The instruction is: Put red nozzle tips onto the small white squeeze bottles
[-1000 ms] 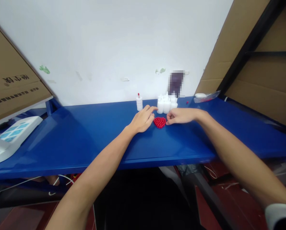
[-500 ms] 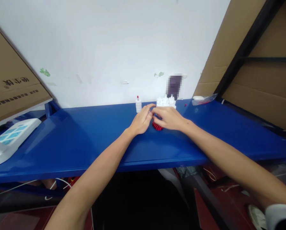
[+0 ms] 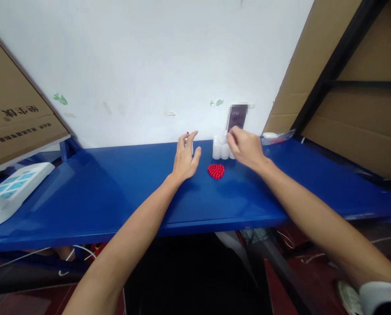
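In the head view my left hand (image 3: 184, 158) is raised with its fingers apart and holds nothing. Right behind it stands a bottle mostly hidden by the hand, its red cap (image 3: 188, 133) showing above the fingers. My right hand (image 3: 247, 148) is closed, with thumb and finger pressed together beside a group of white plastic bottles (image 3: 217, 150). Whatever it pinches is too hidden to make out, and it covers the group's right side. Between the hands lies a flat cluster of small red caps (image 3: 216, 171) on the blue table (image 3: 123, 188).
A dark phone-like object (image 3: 237, 116), partly blurred, leans on the white wall behind the bottles. At the back right lies a clear plastic bag (image 3: 280, 138) beside a white round item. On the left are a white device (image 3: 21, 186) and a large cardboard panel (image 3: 18, 100).
My hands have moved apart from above the red caps. The left went slightly left and spread its fingers; the right moved right and up to the white bottles, uncovering the red cluster.
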{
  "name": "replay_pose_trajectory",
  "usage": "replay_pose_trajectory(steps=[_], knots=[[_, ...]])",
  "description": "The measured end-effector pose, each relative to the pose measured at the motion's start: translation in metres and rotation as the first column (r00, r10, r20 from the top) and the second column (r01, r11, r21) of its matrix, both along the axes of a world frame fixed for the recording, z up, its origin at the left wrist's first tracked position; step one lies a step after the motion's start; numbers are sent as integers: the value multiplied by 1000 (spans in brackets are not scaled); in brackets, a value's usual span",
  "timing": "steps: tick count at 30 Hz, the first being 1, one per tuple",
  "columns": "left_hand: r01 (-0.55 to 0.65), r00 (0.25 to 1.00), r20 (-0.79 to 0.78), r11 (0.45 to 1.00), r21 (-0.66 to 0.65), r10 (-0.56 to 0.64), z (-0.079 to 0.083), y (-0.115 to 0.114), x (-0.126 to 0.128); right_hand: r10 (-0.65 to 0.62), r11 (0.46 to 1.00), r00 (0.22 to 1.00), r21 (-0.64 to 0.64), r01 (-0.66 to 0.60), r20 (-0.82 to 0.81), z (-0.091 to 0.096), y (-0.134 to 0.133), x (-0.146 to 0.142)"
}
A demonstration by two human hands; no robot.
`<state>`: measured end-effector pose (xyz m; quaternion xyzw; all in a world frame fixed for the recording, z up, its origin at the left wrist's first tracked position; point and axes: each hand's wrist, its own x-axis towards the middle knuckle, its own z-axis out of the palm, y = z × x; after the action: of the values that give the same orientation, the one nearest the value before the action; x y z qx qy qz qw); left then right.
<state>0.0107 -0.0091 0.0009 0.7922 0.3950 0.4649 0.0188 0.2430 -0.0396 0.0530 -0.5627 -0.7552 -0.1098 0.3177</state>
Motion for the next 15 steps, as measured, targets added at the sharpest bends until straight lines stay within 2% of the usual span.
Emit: replay_pose_trajectory(steps=[3,6,10,15], knots=[[-86,996,-4,996,-18,86,-6,15,-11,-158,987,987,-23,157,-33,4,9,21],[-79,997,-24,994,-73,77,-15,27,-19,-259,966,966,-2,259,-18,1,18,30],[-47,997,-70,982,-182,35,-22,34,-22,-286,958,958,21,285,23,-6,26,30],[-50,992,-122,959,-278,16,-21,35,-20,-294,956,954,-4,295,48,-11,29,30]])
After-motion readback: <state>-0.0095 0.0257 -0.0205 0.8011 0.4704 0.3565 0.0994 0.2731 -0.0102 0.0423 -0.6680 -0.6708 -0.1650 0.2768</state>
